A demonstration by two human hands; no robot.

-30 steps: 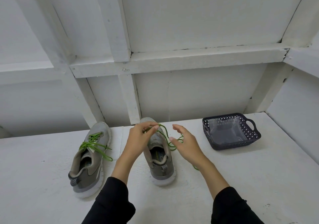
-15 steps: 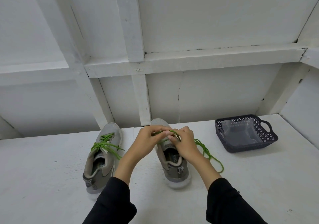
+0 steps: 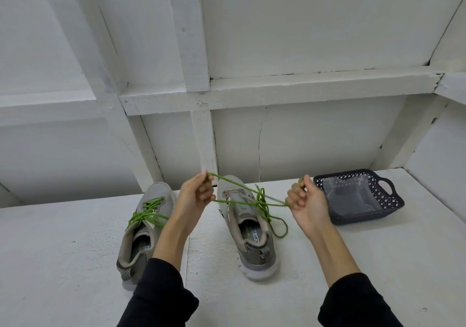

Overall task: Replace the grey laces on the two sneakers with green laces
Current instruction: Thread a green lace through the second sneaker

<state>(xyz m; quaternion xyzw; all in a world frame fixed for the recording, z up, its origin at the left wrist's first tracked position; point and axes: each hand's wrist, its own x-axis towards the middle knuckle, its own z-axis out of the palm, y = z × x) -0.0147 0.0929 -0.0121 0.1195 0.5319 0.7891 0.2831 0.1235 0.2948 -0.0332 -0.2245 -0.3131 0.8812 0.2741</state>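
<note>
Bare workshop-like nook: white-painted timber framing [image 3: 196, 97].

Just one wide-angle head cam here, looking forward and down at a white table [image 3: 75, 263] from close range. It faces a white panelled wall [image 3: 302, 24], so nothing overlaps with another view.

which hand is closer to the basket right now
Right. The right hand is just left of the basket, almost at its rim, pinching the green lace. The left hand is across the right sneaker, gripping the other end.
</note>
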